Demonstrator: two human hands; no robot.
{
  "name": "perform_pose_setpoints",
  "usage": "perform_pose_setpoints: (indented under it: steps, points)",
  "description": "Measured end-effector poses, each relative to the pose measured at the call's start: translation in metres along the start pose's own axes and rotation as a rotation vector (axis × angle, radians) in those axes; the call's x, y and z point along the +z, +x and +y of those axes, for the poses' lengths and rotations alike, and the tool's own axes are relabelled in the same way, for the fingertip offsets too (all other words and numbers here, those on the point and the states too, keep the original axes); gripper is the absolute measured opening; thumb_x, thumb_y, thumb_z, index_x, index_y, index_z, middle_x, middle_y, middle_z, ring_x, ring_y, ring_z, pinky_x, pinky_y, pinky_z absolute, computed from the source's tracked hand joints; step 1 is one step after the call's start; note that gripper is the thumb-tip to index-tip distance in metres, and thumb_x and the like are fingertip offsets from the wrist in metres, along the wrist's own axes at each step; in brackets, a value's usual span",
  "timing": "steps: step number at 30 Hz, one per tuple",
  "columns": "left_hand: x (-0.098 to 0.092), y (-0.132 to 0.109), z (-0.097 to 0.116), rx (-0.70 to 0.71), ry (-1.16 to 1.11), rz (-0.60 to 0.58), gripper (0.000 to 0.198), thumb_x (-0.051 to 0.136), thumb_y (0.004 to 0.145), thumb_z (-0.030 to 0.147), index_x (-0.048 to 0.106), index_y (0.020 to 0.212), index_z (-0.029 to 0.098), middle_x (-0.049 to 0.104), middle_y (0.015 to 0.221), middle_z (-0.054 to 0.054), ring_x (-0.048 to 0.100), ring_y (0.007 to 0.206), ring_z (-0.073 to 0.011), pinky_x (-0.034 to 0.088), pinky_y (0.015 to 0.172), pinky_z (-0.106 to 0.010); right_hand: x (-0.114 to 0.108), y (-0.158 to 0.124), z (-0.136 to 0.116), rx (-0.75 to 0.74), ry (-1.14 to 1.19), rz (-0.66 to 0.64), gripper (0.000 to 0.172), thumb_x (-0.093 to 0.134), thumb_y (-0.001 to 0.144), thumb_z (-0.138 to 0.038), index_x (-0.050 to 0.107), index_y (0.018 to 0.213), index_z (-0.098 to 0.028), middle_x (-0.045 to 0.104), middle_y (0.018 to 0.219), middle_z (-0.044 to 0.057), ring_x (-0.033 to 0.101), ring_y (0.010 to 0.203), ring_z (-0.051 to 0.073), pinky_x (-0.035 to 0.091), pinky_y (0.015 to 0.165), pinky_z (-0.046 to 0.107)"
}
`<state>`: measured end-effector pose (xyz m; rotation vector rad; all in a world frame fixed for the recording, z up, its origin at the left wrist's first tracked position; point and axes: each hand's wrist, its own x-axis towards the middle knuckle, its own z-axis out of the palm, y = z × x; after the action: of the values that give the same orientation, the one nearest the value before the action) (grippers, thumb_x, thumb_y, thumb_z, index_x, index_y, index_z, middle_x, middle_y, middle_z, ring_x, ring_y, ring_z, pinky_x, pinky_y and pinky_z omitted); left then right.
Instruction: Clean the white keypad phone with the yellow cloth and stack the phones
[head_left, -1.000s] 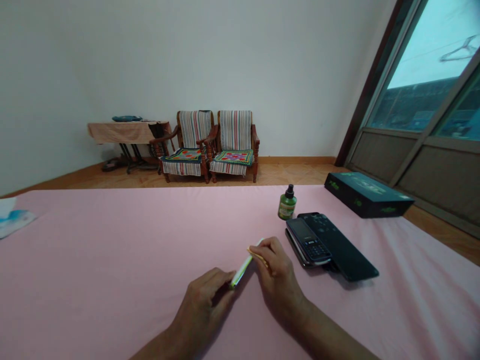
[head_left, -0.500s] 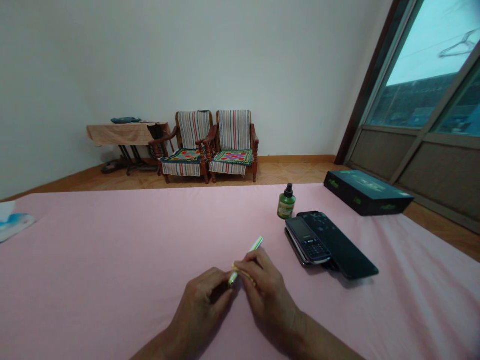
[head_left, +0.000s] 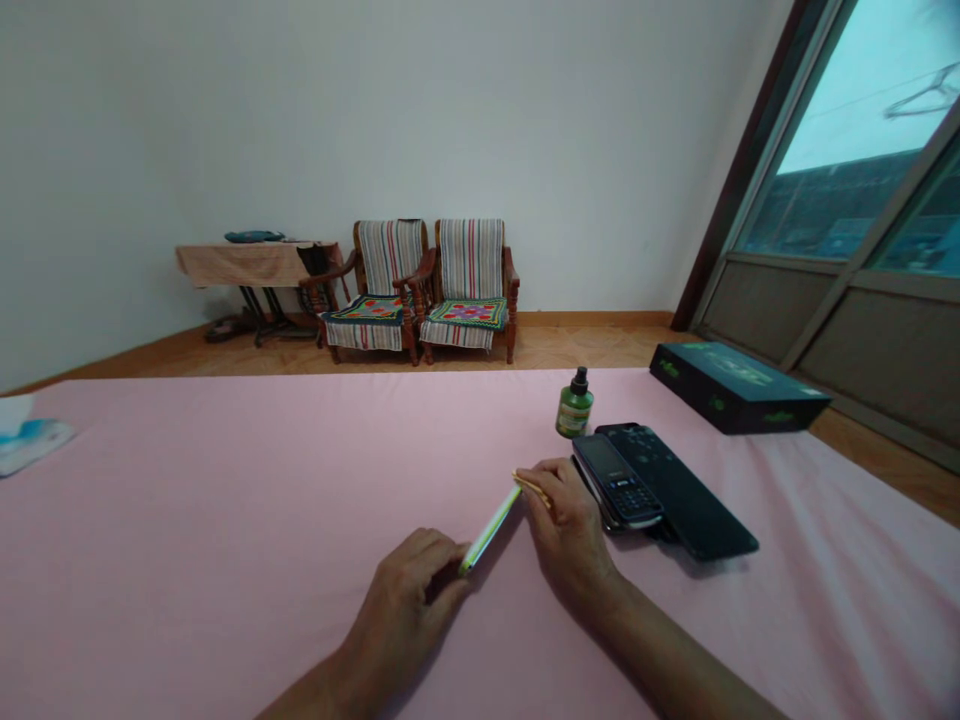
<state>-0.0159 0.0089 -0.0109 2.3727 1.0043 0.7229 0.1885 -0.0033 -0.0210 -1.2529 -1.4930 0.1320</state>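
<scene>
A thin green and white pen (head_left: 491,528) lies slanted just above the pink cloth (head_left: 225,500). My left hand (head_left: 412,600) pinches its near end with closed fingers. My right hand (head_left: 566,525) is closed at the pen's far end, with a thin yellowish stick pinched in its fingertips. To the right of that hand lie a dark keypad phone (head_left: 619,485) and a larger black phone (head_left: 679,490), side by side.
A small green spray bottle (head_left: 574,405) stands behind the phones. A dark flat box (head_left: 739,388) sits at the table's far right corner. Tissues (head_left: 26,435) lie at the left edge. Two striped chairs (head_left: 427,290) and a side table stand by the far wall.
My right hand slid back along the pen toward my left hand, then out again to the far tip, a little further right than before. My left hand stayed put.
</scene>
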Motion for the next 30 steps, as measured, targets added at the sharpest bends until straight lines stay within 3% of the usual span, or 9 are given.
perform_pose_setpoints:
  steps: [5,9,11,17,24,30]
  points:
    - [-0.001,-0.002,-0.001,0.089,-0.090,0.135,0.011,0.053,0.090,0.018,0.064,0.092,0.019,0.063,0.083,-0.003,0.060,0.075,-0.0166,0.047,0.066,-0.026,0.009,-0.010,-0.015,-0.024,0.145,-0.020,0.027,0.048,0.090,-0.007,0.067,0.106,-0.018,0.053,0.093,0.007,0.056,0.086,0.017,0.050,0.072,0.029]
    - [-0.002,-0.003,-0.004,0.234,-0.115,0.344,0.020,0.055,0.089,0.012,0.062,0.106,0.020,0.064,0.096,-0.006,0.062,0.089,-0.0170,0.051,0.076,-0.026,0.015,-0.019,-0.028,-0.044,0.288,-0.030,0.031,0.048,0.090,-0.006,0.065,0.111,-0.020,0.054,0.093,0.006,0.056,0.086,0.016,0.050,0.070,0.027]
    - [-0.002,-0.005,-0.005,0.297,-0.106,0.389,0.023,0.057,0.088,0.010,0.062,0.108,0.020,0.065,0.100,-0.006,0.062,0.093,-0.0168,0.052,0.080,-0.025,0.017,-0.022,-0.031,-0.031,0.342,-0.028,0.030,0.048,0.090,-0.006,0.065,0.110,-0.021,0.055,0.093,0.006,0.057,0.086,0.016,0.050,0.070,0.027]
    - [-0.005,-0.007,-0.004,0.356,-0.078,0.363,0.030,0.057,0.088,0.006,0.062,0.115,0.017,0.067,0.102,-0.008,0.065,0.094,-0.0156,0.054,0.081,-0.022,0.016,-0.023,-0.036,0.050,0.417,-0.007,0.031,0.048,0.091,-0.007,0.065,0.109,-0.025,0.056,0.092,0.005,0.059,0.083,0.015,0.051,0.067,0.025]
    - [-0.011,-0.003,0.001,0.345,-0.056,0.386,0.029,0.057,0.089,0.010,0.063,0.116,0.018,0.069,0.101,-0.008,0.066,0.093,-0.0157,0.056,0.081,-0.022,-0.005,-0.026,-0.059,-0.243,0.189,-0.029,0.040,0.048,0.085,0.001,0.059,0.119,-0.017,0.056,0.095,0.009,0.058,0.087,0.017,0.053,0.073,0.026]
    - [-0.009,-0.002,0.002,0.326,-0.051,0.398,0.024,0.060,0.088,0.012,0.065,0.110,0.018,0.069,0.096,-0.006,0.067,0.088,-0.0145,0.056,0.078,-0.021,-0.006,-0.029,-0.058,-0.317,-0.047,-0.108,0.032,0.046,0.087,0.000,0.059,0.116,-0.008,0.058,0.088,0.013,0.057,0.079,0.019,0.055,0.066,0.029]
